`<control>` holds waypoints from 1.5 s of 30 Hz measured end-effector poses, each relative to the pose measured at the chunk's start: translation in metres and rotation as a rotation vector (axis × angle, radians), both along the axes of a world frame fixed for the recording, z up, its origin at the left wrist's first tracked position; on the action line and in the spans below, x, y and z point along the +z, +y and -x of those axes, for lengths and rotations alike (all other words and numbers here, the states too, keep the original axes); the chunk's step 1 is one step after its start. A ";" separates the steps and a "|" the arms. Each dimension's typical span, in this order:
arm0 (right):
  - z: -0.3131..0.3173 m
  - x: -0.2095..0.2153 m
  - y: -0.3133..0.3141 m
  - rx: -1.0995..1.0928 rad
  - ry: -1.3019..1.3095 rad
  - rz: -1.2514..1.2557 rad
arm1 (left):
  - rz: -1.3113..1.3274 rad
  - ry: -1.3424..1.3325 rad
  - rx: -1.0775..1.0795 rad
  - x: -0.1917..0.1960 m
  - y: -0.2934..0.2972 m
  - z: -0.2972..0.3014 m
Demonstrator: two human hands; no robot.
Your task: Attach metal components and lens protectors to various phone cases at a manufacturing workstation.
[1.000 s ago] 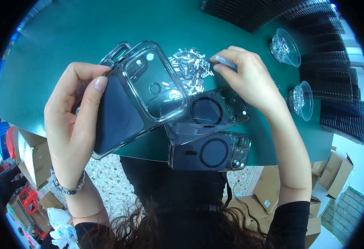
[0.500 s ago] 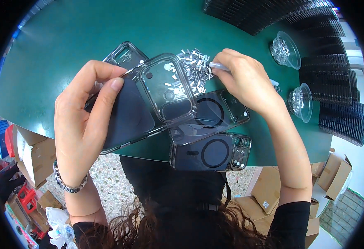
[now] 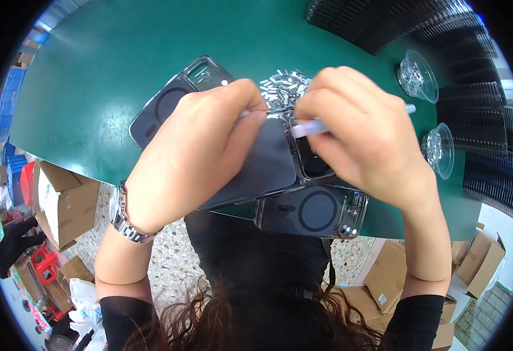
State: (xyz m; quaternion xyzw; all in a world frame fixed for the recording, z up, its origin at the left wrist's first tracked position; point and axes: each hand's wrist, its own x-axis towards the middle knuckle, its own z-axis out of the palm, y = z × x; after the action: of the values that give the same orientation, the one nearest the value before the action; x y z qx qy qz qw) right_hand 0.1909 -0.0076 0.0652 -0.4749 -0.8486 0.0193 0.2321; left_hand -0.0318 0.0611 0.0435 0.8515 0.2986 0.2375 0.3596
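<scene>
The left hand (image 3: 201,155) grips a clear phone case (image 3: 268,164) with a dark insert, its fingers wrapped over the case's long edge and the thumb pressed near the top corner, holding it just above the green table (image 3: 92,88). The right hand (image 3: 356,137) is closed around a thin white tool (image 3: 312,127) — pinched between thumb and fingers — whose tip rests at the case's camera end, while its far end pokes out past the knuckles toward the right. The held case sits between the two hands, over the near edge of the table. Beneath it lies a second case (image 3: 315,210), flat at the table's rim with a round ring on its back, and a third case (image 3: 171,99) lies further off to the left, partly hidden by the left hand. A heap of small metal parts (image 3: 282,85) lies on the table just behind the hands. To the right stand two clear dishes (image 3: 420,76) (image 3: 441,149), beside rows of black trays (image 3: 385,23) that run along the far and right edges. A metal watch (image 3: 122,216) circles the left wrist. Below the table's edge, cardboard boxes (image 3: 63,199) stand on a speckled floor.
</scene>
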 end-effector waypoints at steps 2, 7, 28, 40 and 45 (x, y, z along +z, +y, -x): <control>0.002 -0.003 -0.002 -0.005 -0.084 0.001 | -0.016 0.016 -0.019 0.004 -0.003 -0.008; -0.004 -0.008 -0.007 -0.016 -0.172 -0.086 | -0.030 -0.007 -0.038 -0.001 -0.005 -0.020; -0.021 -0.012 -0.018 -0.117 0.242 0.250 | -0.140 0.089 -0.108 0.002 -0.008 -0.033; -0.021 0.010 -0.040 -0.141 -0.007 0.196 | -0.111 0.118 -0.154 0.019 -0.012 -0.032; -0.012 0.014 -0.041 -0.163 -0.044 0.212 | -0.171 0.148 -0.131 0.021 -0.017 -0.035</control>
State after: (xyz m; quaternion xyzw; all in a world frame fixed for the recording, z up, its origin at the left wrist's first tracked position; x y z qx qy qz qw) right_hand 0.2027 -0.0489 0.0790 -0.5646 -0.8052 0.0797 0.1627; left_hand 0.0029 0.0443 0.0644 0.9119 0.2466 0.1746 0.2777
